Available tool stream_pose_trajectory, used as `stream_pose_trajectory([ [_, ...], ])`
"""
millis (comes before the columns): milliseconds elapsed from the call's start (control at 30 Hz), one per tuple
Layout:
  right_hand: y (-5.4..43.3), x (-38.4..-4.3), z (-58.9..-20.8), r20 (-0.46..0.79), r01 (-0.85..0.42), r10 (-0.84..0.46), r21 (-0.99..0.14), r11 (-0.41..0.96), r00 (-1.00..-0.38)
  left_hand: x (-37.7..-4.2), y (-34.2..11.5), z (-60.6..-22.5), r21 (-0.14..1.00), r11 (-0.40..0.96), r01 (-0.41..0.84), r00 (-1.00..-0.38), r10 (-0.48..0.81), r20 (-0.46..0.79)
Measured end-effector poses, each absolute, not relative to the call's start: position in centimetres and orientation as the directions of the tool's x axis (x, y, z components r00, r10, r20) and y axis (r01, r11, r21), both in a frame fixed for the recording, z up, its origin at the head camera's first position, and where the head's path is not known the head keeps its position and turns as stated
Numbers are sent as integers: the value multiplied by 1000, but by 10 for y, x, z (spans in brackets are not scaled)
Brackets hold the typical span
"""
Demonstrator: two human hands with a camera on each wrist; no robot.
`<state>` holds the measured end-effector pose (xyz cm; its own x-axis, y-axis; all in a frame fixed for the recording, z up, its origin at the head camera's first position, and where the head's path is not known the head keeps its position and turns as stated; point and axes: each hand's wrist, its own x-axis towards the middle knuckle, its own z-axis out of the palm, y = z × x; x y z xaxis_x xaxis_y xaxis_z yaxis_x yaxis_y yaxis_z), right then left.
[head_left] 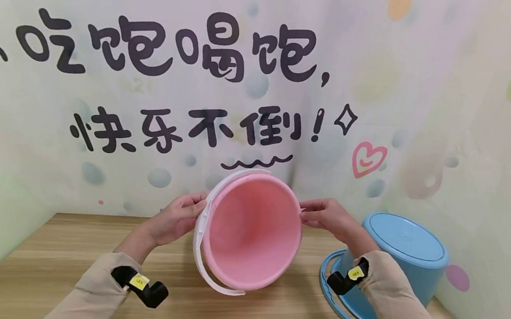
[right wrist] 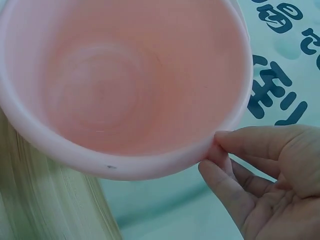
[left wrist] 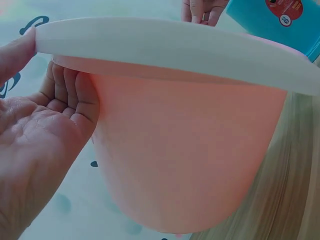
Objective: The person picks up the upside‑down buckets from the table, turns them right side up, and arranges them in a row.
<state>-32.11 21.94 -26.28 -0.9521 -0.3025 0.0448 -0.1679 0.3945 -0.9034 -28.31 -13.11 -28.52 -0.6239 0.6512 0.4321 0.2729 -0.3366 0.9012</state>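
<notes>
A pink bucket [head_left: 253, 231] is tilted with its open mouth toward the head camera, its inside bare. Its white handle [head_left: 199, 246] lies along the left side of the rim. My left hand [head_left: 179, 218] grips that side: in the left wrist view the thumb [left wrist: 17, 57] presses the handle, with the other fingers curled under the rim. On the opposite side my right hand [head_left: 327, 219] pinches a small pink lug [right wrist: 219, 154] at the rim between thumb and fingers, as the right wrist view shows.
A blue bucket [head_left: 407, 241] stands upside down on the wooden table [head_left: 88, 261] at the right, beside my right forearm, its blue handle [head_left: 332, 300] resting low around it. A printed curtain [head_left: 327, 177] with black lettering hangs behind the table.
</notes>
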Motion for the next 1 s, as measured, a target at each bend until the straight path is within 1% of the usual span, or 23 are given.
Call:
stream_pose_trajectory([
  [133, 220, -322, -263, 47, -175, -305, -896, 409, -951, -283, -132, -286, 893, -375, 248, -612, 654, 444],
  [367, 220, -325, -264, 58, -181, -322, -913, 366, -945, -283, -134, -287, 884, -401, 239, -612, 645, 458],
  [733, 215, -325, -261, 47, -151, -290, -925, 349, -956, -286, -136, -293, 846, -499, 190, -588, 632, 505],
  [1000, 213, -326, -255, 84, -175, -263, -921, 348, -961, -289, -137, -295, 841, -522, 142, -603, 628, 491],
])
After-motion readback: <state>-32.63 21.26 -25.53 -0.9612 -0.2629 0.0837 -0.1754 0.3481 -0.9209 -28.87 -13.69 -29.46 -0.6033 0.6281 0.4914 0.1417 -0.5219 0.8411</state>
